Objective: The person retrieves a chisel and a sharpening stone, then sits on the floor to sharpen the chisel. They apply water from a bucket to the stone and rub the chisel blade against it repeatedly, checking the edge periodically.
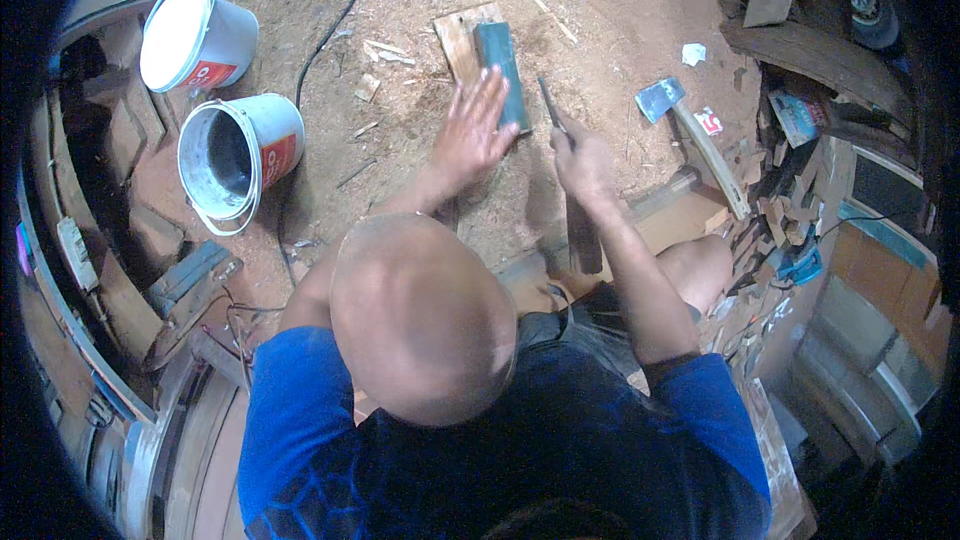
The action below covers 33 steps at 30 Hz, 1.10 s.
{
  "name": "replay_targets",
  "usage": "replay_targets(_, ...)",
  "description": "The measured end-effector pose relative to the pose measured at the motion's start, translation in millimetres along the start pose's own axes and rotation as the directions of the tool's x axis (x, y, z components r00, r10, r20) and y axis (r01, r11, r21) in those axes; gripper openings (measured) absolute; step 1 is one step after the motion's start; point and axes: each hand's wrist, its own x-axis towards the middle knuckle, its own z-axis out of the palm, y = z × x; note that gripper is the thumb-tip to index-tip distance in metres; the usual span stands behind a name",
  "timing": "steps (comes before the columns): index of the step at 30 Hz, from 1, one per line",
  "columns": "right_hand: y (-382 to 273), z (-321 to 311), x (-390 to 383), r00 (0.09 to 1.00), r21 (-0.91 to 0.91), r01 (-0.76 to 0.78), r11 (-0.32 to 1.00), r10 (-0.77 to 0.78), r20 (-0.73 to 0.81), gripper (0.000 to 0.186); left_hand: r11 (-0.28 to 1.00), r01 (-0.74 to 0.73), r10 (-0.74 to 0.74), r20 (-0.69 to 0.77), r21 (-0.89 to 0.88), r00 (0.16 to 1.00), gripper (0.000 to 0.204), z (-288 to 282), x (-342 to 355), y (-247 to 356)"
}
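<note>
My left hand point(470, 135) lies with its fingers stretched out, the fingertips at the near left side of a blue-green rectangular block point(503, 65). The block rests partly on a pale wooden board point(460, 40) on the ground. To the right of it, my right hand point(583, 162) is closed around a long dark tool with a narrow, blade-like end point(547, 102) pointing away from me. Below that hand a wide brown piece point(583, 240) shows; whether it belongs to the same tool, I cannot tell.
At left stand an open white bucket point(282, 115) and another white bucket with a pale top point(235, 35). A black cable point(340, 25) runs past them. A hatchet point(712, 155) lies at right, near piled wood scraps point(790, 215). Wood chips litter the ground.
</note>
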Motion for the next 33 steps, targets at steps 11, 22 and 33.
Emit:
replay_targets(11,-0.2,30.1,5.7,0.969,-0.181,0.203,0.962,-0.224,-0.107,0.037,0.938,-0.344,0.312,0.305,0.054,0.9,0.054,4.8,-32.6,-20.5)
replay_targets(22,-32.4,46.1,-10.3,0.996,-0.393,0.072,0.917,-0.042,0.085,0.038,0.984,-0.129,0.122,0.062,0.12,0.991,0.055,15.5,-8.8,-16.6)
replay_targets(33,-49.0,52.4,43.3,0.992,-0.375,0.126,0.919,-0.122,0.035,0.038,0.976,-0.097,0.094,0.027,0.197,0.995,0.055,4.2,31.1,-37.7)
